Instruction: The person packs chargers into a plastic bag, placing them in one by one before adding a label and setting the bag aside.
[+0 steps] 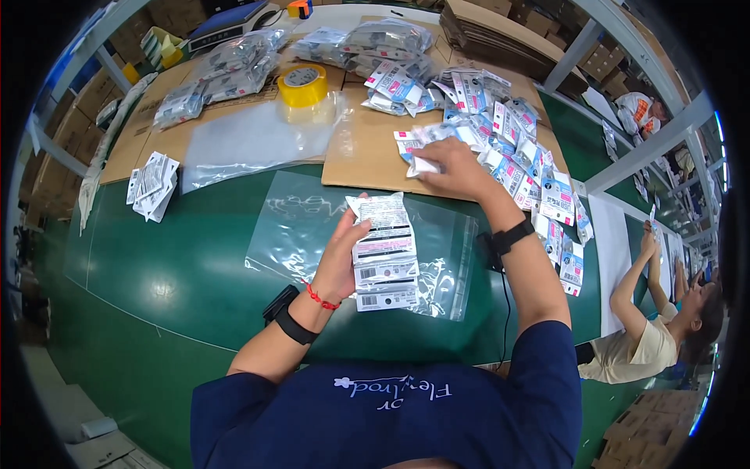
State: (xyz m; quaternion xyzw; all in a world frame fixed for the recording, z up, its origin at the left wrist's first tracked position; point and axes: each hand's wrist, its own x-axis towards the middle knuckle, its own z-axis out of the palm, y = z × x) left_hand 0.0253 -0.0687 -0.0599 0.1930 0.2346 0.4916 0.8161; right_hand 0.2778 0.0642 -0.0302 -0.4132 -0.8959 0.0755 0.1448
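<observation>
My left hand is closed round a small stack of flat packets, their printed backs facing up and their lower ends fanned. Beneath them a large clear plastic bag lies flat on the green table. Farther right, my right hand pinches a small white packet at the near edge of a cardboard sheet. My palm and fingers hide part of that packet. Beside this hand spreads a loose pile of white, blue and pink packets, several lying over the cardboard's right edge.
Filled clear bags lie at the back. A yellow tape roll stands on clear bags. At left lies a small heap of packets. Flat cardboard is stacked behind. Another person works at the right.
</observation>
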